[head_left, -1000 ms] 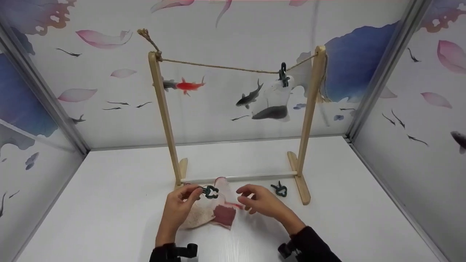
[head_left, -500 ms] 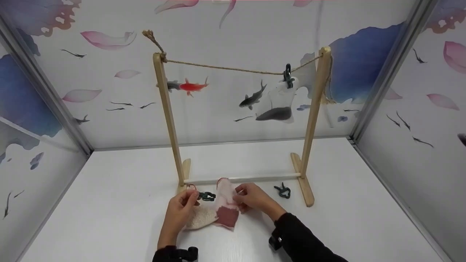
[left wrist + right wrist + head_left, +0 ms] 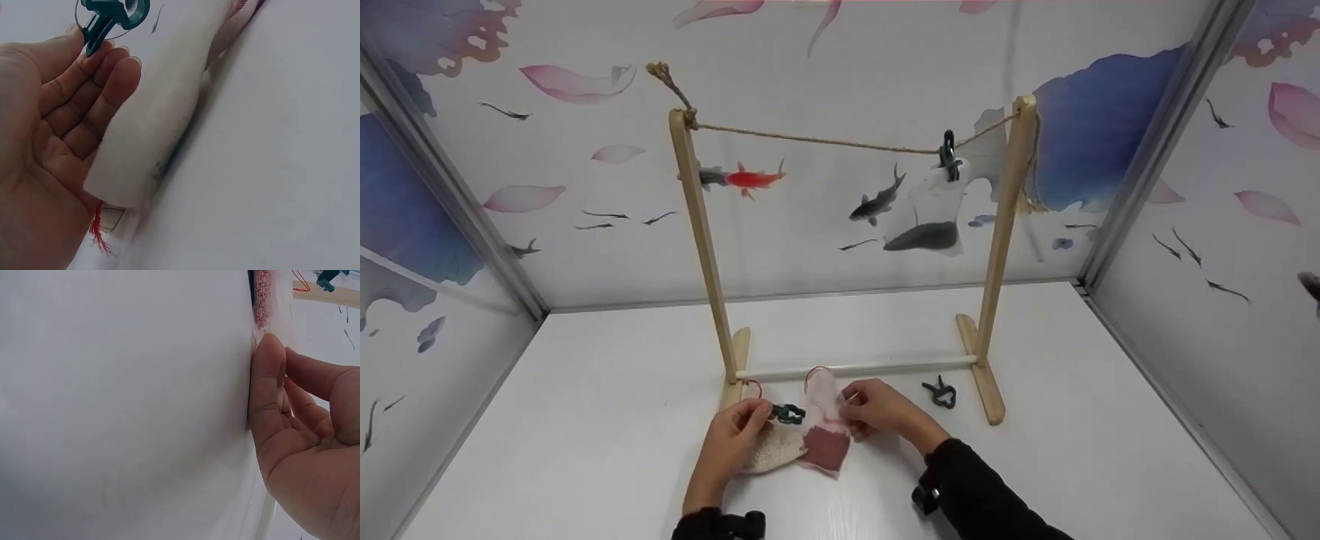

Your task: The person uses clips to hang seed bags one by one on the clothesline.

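**Hands at the pouches by the rack's foot**

The left hand [image 3: 733, 437] pinches a dark green clip [image 3: 787, 412] over a white-grain pouch [image 3: 771, 452]. The right hand [image 3: 880, 409] pinches the red-grain pouch [image 3: 826, 420], lying mid-desk [image 3: 585, 420] near the front edge. Behind stands a wooden rack [image 3: 701, 240]; a spare clip [image 3: 940, 392] lies by its right foot.

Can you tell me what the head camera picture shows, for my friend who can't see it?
Two hands work at small clear bags on a white table: the left hand holds a dark green clip, the right hand pinches a bag of red grains. Behind stands a wooden rack with a clipped bag hanging from its string.
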The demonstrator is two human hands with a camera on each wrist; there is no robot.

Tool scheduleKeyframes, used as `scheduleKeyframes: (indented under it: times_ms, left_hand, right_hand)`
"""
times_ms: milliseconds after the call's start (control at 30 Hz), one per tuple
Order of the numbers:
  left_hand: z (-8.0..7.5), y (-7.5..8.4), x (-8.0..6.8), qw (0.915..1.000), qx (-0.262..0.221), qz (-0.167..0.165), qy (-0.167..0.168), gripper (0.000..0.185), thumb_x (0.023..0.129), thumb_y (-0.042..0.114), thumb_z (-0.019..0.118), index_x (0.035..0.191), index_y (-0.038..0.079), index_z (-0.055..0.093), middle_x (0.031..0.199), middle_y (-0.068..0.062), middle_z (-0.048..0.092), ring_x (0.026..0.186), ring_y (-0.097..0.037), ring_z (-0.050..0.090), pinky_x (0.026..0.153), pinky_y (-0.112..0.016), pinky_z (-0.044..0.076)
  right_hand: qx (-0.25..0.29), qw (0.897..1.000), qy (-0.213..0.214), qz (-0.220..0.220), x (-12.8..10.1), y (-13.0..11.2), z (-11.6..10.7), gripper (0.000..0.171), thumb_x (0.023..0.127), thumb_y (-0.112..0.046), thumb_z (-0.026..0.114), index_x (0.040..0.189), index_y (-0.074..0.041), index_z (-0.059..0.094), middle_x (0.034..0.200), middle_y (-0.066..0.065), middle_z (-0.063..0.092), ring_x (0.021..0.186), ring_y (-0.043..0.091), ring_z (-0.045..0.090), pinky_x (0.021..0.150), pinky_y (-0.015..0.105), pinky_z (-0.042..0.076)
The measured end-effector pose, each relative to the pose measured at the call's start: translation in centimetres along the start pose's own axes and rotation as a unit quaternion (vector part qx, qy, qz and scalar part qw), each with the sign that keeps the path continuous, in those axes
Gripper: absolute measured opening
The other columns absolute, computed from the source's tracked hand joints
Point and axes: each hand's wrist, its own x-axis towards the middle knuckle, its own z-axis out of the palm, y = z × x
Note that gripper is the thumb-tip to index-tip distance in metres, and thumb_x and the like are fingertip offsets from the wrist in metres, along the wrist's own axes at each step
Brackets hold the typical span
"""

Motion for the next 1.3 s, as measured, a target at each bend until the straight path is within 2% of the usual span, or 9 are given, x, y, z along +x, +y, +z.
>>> scheduleKeyframes:
  times_ms: [300, 433, 667, 833, 1000, 1133, 1300]
  left_hand:
    - [0.0, -0.6, 0.0, 0.9999, 0.002, 0.016, -0.005, 0.024, 0.102, 0.026, 0.064, 0.102, 0.002, 0.072, 0.090, -0.009, 0.068, 0.083, -0.022, 0.060, 0.071, -0.025, 0.049]
    - [-0.1, -0.4, 0.0, 0.9999, 0.007, 0.011, -0.009, 0.023, 0.103, 0.023, 0.063, 0.103, 0.002, 0.072, 0.090, -0.012, 0.068, 0.082, -0.021, 0.059, 0.071, -0.024, 0.047]
    - [-0.1, 0.2, -0.1, 0.9999, 0.010, 0.002, -0.008, 0.019, 0.103, 0.016, 0.062, 0.102, -0.001, 0.071, 0.091, -0.019, 0.067, 0.083, -0.027, 0.060, 0.070, -0.024, 0.047]
    - [-0.1, -0.4, 0.0, 0.9998, 0.012, 0.016, 0.001, 0.022, 0.102, 0.023, 0.065, 0.101, 0.003, 0.073, 0.088, -0.012, 0.068, 0.080, -0.020, 0.060, 0.070, -0.024, 0.048]
    - [-0.2, -1.0, 0.2, 0.9993, 0.003, 0.034, 0.015, 0.022, 0.100, 0.026, 0.067, 0.099, 0.005, 0.073, 0.087, -0.009, 0.070, 0.079, -0.021, 0.064, 0.068, -0.025, 0.051]
    - [-0.3, -0.9, 0.2, 0.9991, -0.008, 0.032, 0.026, 0.019, 0.099, 0.024, 0.068, 0.098, 0.005, 0.073, 0.089, -0.009, 0.070, 0.081, -0.022, 0.067, 0.070, -0.026, 0.053]
    - [-0.8, 0.1, -0.1, 0.9984, -0.021, 0.035, 0.038, 0.018, 0.099, 0.020, 0.069, 0.099, 0.003, 0.072, 0.091, -0.013, 0.071, 0.082, -0.021, 0.069, 0.073, -0.029, 0.055]
  right_hand:
    - [-0.003, 1.000, -0.004, 0.004, -0.2, -0.2, 0.0, 0.026, 0.100, -0.013, 0.065, 0.123, -0.001, 0.062, 0.082, 0.010, 0.064, 0.065, 0.016, 0.066, 0.061, 0.033, 0.058]
    - [0.006, 1.000, -0.008, -0.005, -0.3, -0.2, 0.1, 0.022, 0.101, -0.011, 0.064, 0.120, -0.001, 0.063, 0.081, 0.010, 0.064, 0.065, 0.016, 0.064, 0.062, 0.033, 0.058]
    - [0.013, 1.000, -0.011, -0.023, -0.3, 0.2, 0.2, 0.019, 0.100, -0.004, 0.060, 0.118, 0.000, 0.064, 0.079, 0.008, 0.062, 0.065, 0.014, 0.062, 0.061, 0.028, 0.056]
    - [0.017, 1.000, -0.007, -0.025, -0.3, 0.4, 0.2, 0.017, 0.100, -0.001, 0.059, 0.116, -0.001, 0.064, 0.079, 0.008, 0.063, 0.065, 0.014, 0.062, 0.060, 0.028, 0.056]
    - [0.002, 1.000, -0.001, -0.030, -0.3, 0.3, 0.3, 0.014, 0.100, -0.003, 0.060, 0.113, -0.002, 0.065, 0.078, 0.007, 0.063, 0.065, 0.014, 0.062, 0.061, 0.028, 0.056]
    - [-0.003, 0.999, 0.012, -0.037, -0.5, 0.1, 0.4, 0.011, 0.098, -0.005, 0.063, 0.109, -0.003, 0.067, 0.079, 0.007, 0.062, 0.064, 0.014, 0.062, 0.060, 0.028, 0.055]
    - [-0.004, 0.998, 0.032, -0.052, -1.1, -0.2, 0.5, 0.009, 0.097, -0.006, 0.066, 0.105, -0.004, 0.070, 0.082, 0.007, 0.064, 0.063, 0.014, 0.063, 0.058, 0.027, 0.054]
